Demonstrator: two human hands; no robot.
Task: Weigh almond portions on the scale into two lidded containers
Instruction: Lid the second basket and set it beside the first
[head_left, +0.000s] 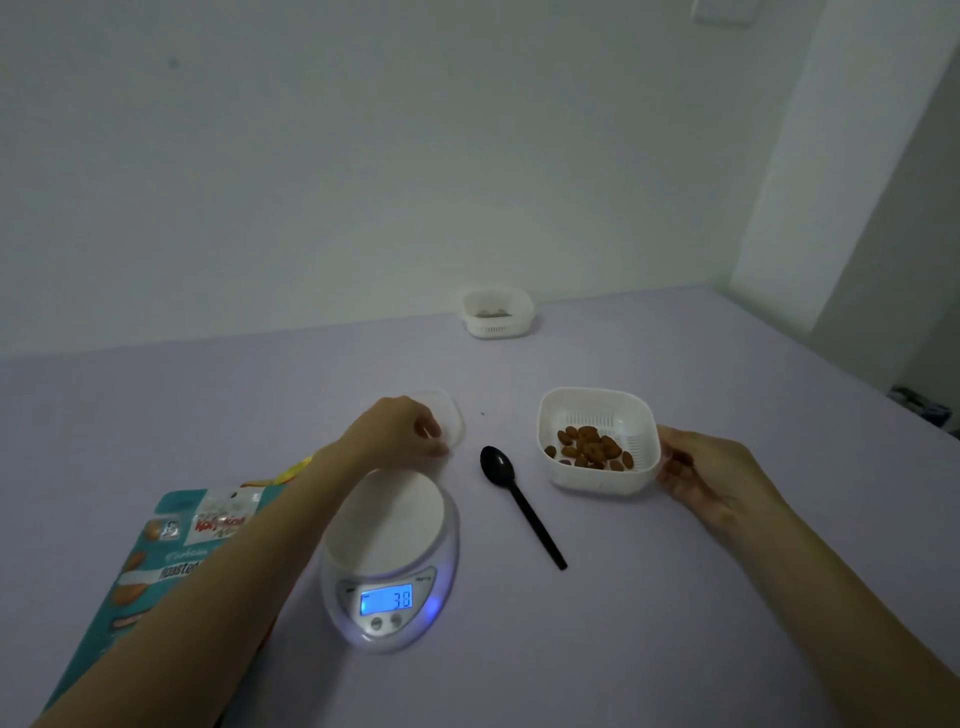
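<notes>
Nearest, the glossy oval scale (390, 525) sits bare, display lit, with the crinkly bag (171, 561) flat at its left. The black plastic spoon (521, 504) lies just right, handy. Beyond, my left hand (397, 431) pinches the clear lid (451, 415) by its edge, likely to lift it. My right hand (698, 480) grips the right wall of the white slotted container (597, 480), steadying its almonds (589, 448). A second container (497, 314) waits far back on the table (675, 623).

Dim, flat, bluish-grey light; shadows under the left hand (400, 428) and beside the tub (597, 483) in the right hand (696, 478) are faint and soft. Just nearer than the left hand, the scale (389, 525) has a display (387, 600) glowing bright blue, spilling glare on its rim. The clear lid (451, 415) pinched by the left hand almost melts into the table (675, 623). Beyond both hands the far tub (497, 312) is blurry; the table's edge bows.
</notes>
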